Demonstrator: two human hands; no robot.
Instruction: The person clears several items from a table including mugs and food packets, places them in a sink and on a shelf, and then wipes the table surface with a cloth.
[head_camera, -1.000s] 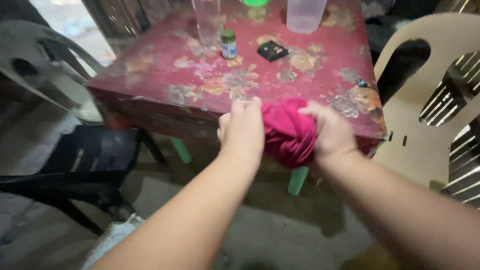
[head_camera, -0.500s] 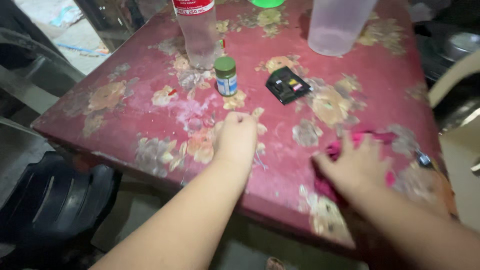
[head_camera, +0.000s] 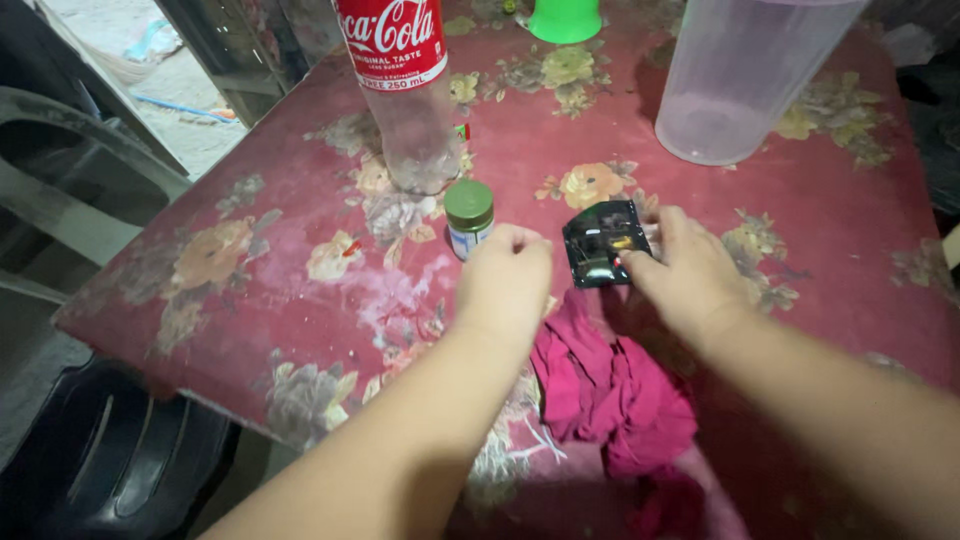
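Note:
A small black foil packet (head_camera: 598, 243) lies on the red flowered table (head_camera: 300, 320). My right hand (head_camera: 683, 272) pinches the packet's right edge between thumb and fingers. My left hand (head_camera: 507, 282) hovers in a loose fist just right of a small jar with a green lid (head_camera: 468, 216); it holds nothing, and I cannot tell whether it touches the jar. A crumpled magenta cloth (head_camera: 612, 392) lies on the table between my two forearms, free of both hands.
A clear plastic bottle with a red label (head_camera: 402, 95) stands behind the jar. A translucent plastic jug (head_camera: 745, 85) sits at the back right, a green plastic thing (head_camera: 565, 20) at the far edge. A black chair (head_camera: 100, 465) and a grey chair (head_camera: 75, 185) stand to the left.
Both hands held the magenta cloth in front of the table, then laid it down. They have let go and moved forward, the right onto the black packet, the left toward the jar.

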